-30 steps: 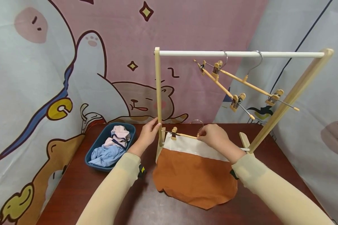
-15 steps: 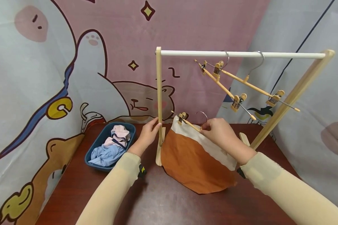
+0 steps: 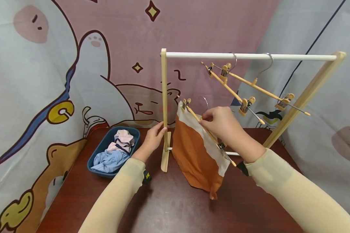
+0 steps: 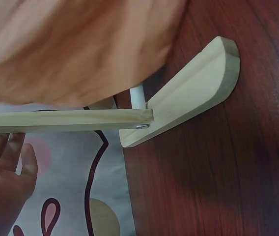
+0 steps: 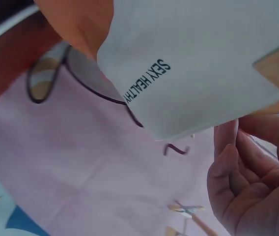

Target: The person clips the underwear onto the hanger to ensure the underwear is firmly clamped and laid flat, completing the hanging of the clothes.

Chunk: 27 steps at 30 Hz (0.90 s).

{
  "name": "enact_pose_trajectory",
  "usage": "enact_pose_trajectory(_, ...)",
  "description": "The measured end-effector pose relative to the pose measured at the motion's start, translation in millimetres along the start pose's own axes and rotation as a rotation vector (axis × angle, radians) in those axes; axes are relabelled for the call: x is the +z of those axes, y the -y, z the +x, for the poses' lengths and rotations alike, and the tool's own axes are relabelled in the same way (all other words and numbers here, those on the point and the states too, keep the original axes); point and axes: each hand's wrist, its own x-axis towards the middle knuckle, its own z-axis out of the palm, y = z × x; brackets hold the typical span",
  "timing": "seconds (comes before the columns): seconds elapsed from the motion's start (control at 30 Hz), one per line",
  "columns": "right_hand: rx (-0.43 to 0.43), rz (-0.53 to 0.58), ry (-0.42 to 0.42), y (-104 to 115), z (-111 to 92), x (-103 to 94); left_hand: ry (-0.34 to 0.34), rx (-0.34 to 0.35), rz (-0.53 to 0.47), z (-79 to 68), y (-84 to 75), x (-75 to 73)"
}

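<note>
My right hand (image 3: 221, 124) pinches the middle of a wooden clip hanger (image 3: 193, 114), just below its metal hook. From the hanger's clips hangs an orange-brown garment (image 3: 193, 152) with a white top band; printed lettering shows on that band (image 5: 179, 73) in the right wrist view. The garment is raised off the table and slants, its left end farther away. My left hand (image 3: 154, 139) touches the left post (image 3: 164, 97) of a wooden clothes rack, fingers at the post and thumb apart from it in the left wrist view. The fingertips are partly hidden there.
Two bare clip hangers (image 3: 252, 84) hang from the rack's white rail (image 3: 192, 55), toward its right side. A blue basket (image 3: 94, 152) with pink and light-blue clothes (image 3: 110, 161) stands left on the dark red table (image 3: 163, 207). A cartoon-printed cloth hangs behind.
My right hand has lifted the hanger with the garment upward and turned it, so its right end now points toward me. My left hand has stayed at the post.
</note>
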Motion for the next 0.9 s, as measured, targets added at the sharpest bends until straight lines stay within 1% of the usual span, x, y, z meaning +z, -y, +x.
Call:
enact_pose_trajectory(0.27,0.035,0.04,-0.103,21.7,15.8,-26.0,0.006,-0.018,0.006,-0.5,-1.0,0.1)
enact_pose_trajectory(0.47,-0.017,0.007,-0.145,38.9,29.1,-40.8,-0.004,-0.018,-0.001,0.3,-0.3,0.4)
enact_pose_trajectory(0.63,-0.025,-0.018,-0.122,52.8,43.2,-54.7,-0.004,-0.032,-0.013,0.1,-0.6,0.5)
enact_pose_trajectory(0.9,0.035,-0.087,-0.094,73.4,67.9,-76.2,-0.025,-0.028,-0.028,-0.8,-0.6,-0.3)
